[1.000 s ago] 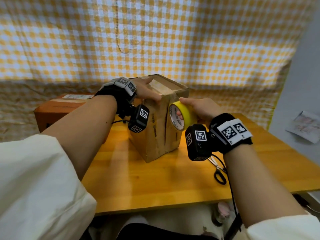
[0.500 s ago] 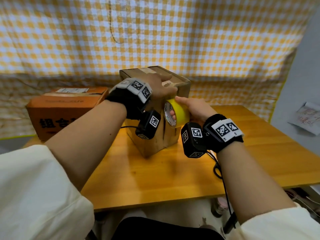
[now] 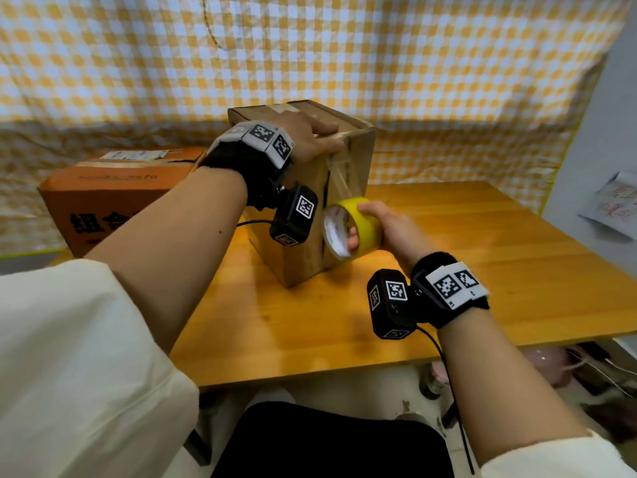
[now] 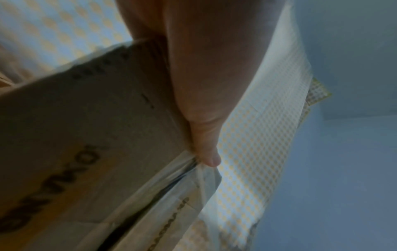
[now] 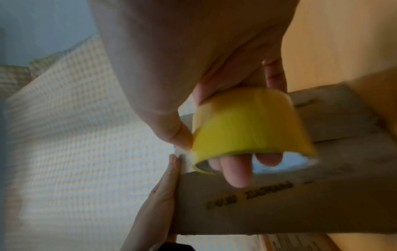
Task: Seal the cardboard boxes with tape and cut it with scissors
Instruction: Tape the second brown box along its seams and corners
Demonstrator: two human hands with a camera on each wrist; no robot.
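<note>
- The left hand (image 3: 303, 139) lies flat on top of the brown box (image 3: 358, 160), fingers straight, pinning the free end of the tape strip (image 3: 341, 177) at the top front edge; it curls round nothing.
- The right hand (image 3: 389, 229) has the tape roll (image 3: 355, 229) in a firm grip, fingers through the core and thumb over the yellow outside, with the roll just in front of the box's near face.
- The clear strip runs taut from the pinned edge down to the roll.
- To do this well, I judge the roll should travel straight down the centre seam, kept close to the cardboard so the strip lands flat and unwrinkled.
- The left hand should go on pressing, or the end may lift and the box may slide on the counter (image 3: 482, 257).
- Scissors are not in view.
- The brown box stands closed on the counter; its contents cannot be seen.
- An orange box (image 3: 113, 194) sits to the left, well apart, flaps shut, a label and a strip of tape on top.
</note>
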